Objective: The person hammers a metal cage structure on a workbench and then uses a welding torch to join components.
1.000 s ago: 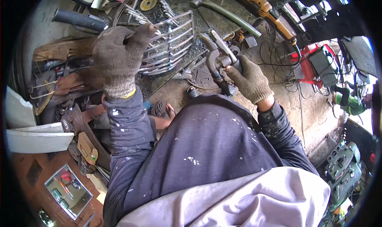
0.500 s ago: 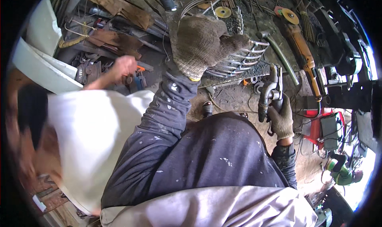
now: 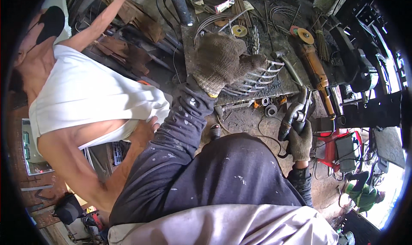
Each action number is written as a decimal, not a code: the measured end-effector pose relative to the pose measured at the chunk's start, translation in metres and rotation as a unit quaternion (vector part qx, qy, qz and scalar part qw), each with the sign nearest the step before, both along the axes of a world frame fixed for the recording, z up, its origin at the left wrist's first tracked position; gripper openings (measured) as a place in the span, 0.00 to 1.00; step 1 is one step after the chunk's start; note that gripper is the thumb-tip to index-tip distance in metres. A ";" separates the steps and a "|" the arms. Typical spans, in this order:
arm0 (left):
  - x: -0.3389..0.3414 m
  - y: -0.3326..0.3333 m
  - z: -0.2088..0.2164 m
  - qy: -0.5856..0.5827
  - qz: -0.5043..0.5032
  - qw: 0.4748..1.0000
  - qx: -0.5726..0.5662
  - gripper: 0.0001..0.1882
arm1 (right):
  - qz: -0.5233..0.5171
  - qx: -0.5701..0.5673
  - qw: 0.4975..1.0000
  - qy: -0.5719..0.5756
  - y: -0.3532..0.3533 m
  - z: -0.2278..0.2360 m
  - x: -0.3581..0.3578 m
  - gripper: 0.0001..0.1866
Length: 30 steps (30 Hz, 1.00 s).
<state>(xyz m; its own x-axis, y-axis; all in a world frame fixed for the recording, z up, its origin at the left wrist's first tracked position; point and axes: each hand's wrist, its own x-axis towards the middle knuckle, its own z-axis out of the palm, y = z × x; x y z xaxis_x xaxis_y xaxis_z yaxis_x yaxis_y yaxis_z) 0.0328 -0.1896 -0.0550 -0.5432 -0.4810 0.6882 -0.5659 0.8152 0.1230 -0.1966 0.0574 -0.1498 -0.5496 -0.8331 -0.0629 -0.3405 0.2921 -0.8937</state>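
My left hand (image 3: 218, 58), in a brown knitted glove, is closed over the left part of a row of curved metal rods (image 3: 253, 82) on the workbench. Its thumb lies along their upper side, and the other fingertips are hidden. Lower right, past the bench's near edge, my gloved right hand (image 3: 300, 141) grips a metal clamp (image 3: 297, 112) with two jaws pointing away from me. Between the rods and the clamp, a hammer (image 3: 294, 69) rests on the bench, its handle slanting toward the clamp.
At left a co-worker in a white top (image 3: 103, 99) leans close to my left arm. An orange angle grinder (image 3: 315, 66) lies on the bench's right side. Metal rings (image 3: 270, 110) sit at its near edge; a red crate (image 3: 328, 152) stands at right. Another person (image 3: 365, 191) is farther off.
The co-worker's head has come into view at left, with one arm now stretched toward the far side. The whole view has shifted a little. Both my hands keep their holds.
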 end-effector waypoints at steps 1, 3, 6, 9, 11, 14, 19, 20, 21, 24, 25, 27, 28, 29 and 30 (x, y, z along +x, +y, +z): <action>0.000 0.002 0.004 -0.026 0.012 1.000 -0.008 0.34 | -0.010 0.021 0.999 -0.027 0.001 0.010 0.001 0.21; 0.000 0.001 0.004 -0.021 0.008 1.000 -0.008 0.34 | 0.011 0.011 0.999 -0.031 -0.004 0.025 -0.011 0.22; 0.004 -0.001 0.006 -0.004 0.001 0.999 -0.047 0.32 | 0.032 -0.075 0.993 -0.085 -0.023 0.057 -0.021 0.18; 0.006 0.007 0.010 0.025 -0.005 0.999 0.022 0.29 | 0.026 -0.059 0.989 -0.135 -0.018 0.068 -0.022 0.16; 0.002 0.011 0.019 0.019 -0.019 0.999 0.017 0.28 | -0.032 -0.167 0.977 -0.129 -0.006 0.013 -0.012 0.15; 0.002 0.011 0.018 -0.013 -0.013 1.000 0.024 0.28 | -0.063 -0.121 0.965 -0.223 0.012 -0.005 0.005 0.14; 0.003 0.013 0.021 0.000 0.000 1.000 -0.010 0.28 | -0.041 -0.058 0.983 -0.171 0.005 0.012 0.012 0.19; 0.005 0.012 0.021 -0.010 0.013 1.000 0.016 0.28 | -0.020 -0.047 0.987 -0.154 0.002 0.019 0.013 0.18; 0.005 0.010 0.019 -0.005 -0.001 1.000 0.007 0.29 | -0.037 -0.042 0.987 -0.149 0.000 0.019 0.013 0.17; -0.003 0.007 0.016 -0.029 -0.019 0.999 0.031 0.28 | -0.062 -0.053 0.977 -0.198 0.006 0.010 0.012 0.17; -0.005 0.006 0.018 -0.002 -0.049 0.999 0.008 0.28 | -0.066 -0.059 0.974 -0.210 0.008 0.012 0.011 0.17; -0.002 0.003 0.018 0.004 -0.048 0.999 0.017 0.28 | -0.044 -0.099 0.967 -0.232 0.004 -0.001 0.006 0.20; -0.002 0.004 0.011 0.007 -0.046 0.998 0.034 0.29 | -0.022 -0.133 0.957 -0.256 0.008 -0.012 0.005 0.22; -0.004 0.004 0.004 0.038 -0.056 0.997 0.025 0.29 | -0.017 -0.096 0.962 -0.255 0.012 -0.005 0.005 0.22; -0.008 0.004 0.000 0.070 -0.068 0.995 0.015 0.29 | -0.014 -0.062 0.965 -0.255 0.013 0.001 0.004 0.23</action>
<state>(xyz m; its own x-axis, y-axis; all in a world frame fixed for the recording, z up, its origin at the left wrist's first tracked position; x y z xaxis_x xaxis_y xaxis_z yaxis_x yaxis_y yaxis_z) 0.0252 -0.1857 -0.0549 -0.5044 -0.4311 0.7482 -0.4264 0.8778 0.2183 -0.1925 0.0707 -0.1484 -0.4959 -0.8367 -0.2325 0.1592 0.1756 -0.9715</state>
